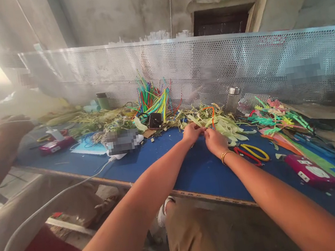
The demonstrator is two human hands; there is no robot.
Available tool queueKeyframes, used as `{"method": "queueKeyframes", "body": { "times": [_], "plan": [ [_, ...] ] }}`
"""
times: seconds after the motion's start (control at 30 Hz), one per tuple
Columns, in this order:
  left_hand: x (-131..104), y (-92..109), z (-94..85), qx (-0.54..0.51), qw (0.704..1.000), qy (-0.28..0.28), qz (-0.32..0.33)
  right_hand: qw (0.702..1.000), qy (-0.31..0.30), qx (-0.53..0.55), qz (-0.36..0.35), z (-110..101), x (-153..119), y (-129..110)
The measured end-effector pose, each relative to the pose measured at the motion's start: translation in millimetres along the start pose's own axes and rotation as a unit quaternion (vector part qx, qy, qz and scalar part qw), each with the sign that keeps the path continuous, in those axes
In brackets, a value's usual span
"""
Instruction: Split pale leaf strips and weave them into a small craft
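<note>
Our bare left forearm (pixel 120 232) and right forearm (pixel 285 192) come up from the bottom of the frame, nearest the camera, over the blue table (pixel 203 178). At the centre, our left hand (pixel 192 133) and right hand (pixel 216 141) meet with fingers bent and tips close together; we cannot tell what they grip or how firmly. An orange strip (pixel 213 115) stands bent just above our right hand, but we cannot make out whether the fingers hold it. Pale leaves (pixel 230 127) lie right behind our hands. Right of centre we see scissors (pixel 255 154) with red and yellow handles, and in the lower right a purple box (pixel 311 171). Colourful sticks (pixel 154 98) bunch at upper centre; a co-worker's hand (pixel 19 124) shows at the left edge.
</note>
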State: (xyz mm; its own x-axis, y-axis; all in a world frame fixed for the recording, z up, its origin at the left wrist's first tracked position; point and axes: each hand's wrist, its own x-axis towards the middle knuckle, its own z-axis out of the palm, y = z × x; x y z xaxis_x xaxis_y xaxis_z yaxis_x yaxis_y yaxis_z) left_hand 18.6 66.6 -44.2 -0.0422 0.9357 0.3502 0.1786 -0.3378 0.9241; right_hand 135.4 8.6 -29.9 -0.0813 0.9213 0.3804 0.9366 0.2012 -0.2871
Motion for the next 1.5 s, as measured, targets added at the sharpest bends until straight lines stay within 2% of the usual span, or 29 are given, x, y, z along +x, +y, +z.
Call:
{"method": "queueKeyframes", "body": {
  "times": [0.2,0.33,0.4,0.47,0.53,0.63,0.7,0.8,1.03,1.13,1.23,1.5],
  "plan": [
    [0,-3,1.0,-0.089,0.995,-0.028,-0.024,1.0,0.016,0.007,-0.003,4,-2,2],
    [-9,2,1.0,-0.159,0.984,-0.067,-0.046,1.0,0.017,0.023,0.005,7,0,15],
    [-12,4,-0.7,-0.17,0.982,-0.062,-0.061,0.998,0.032,0.04,0.021,7,4,23],
    [-14,7,-2.6,-0.16,0.983,-0.061,-0.072,0.997,0.052,0.059,0.024,6,8,29],
    [-15,8,-4.0,-0.131,0.986,-0.083,-0.067,0.995,0.068,0.077,0.007,4,10,32],
    [-15,9,-5.0,-0.059,0.99,-0.122,-0.034,0.992,0.078,0.099,-0.025,3,11,33],
    [-15,9,-4.7,-0.022,0.991,-0.128,-0.01,0.991,0.078,0.105,-0.039,4,12,33],
    [-14,8,-2.0,-0.012,0.993,-0.117,0.002,0.99,0.081,0.102,-0.048,5,13,36],
    [-15,7,9.0,-0.04,0.992,-0.096,-0.068,0.988,0.069,0.125,-0.049,10,16,41],
    [-15,6,11.6,0.039,0.995,-0.066,-0.056,0.987,0.057,0.144,-0.044,12,15,41],
    [-14,4,13.8,0.103,0.992,-0.05,-0.048,0.99,0.067,0.117,-0.032,15,16,42],
    [-10,1,13.9,0.107,0.993,-0.043,0.002,0.993,0.08,0.085,-0.015,14,14,39]
  ]
}}
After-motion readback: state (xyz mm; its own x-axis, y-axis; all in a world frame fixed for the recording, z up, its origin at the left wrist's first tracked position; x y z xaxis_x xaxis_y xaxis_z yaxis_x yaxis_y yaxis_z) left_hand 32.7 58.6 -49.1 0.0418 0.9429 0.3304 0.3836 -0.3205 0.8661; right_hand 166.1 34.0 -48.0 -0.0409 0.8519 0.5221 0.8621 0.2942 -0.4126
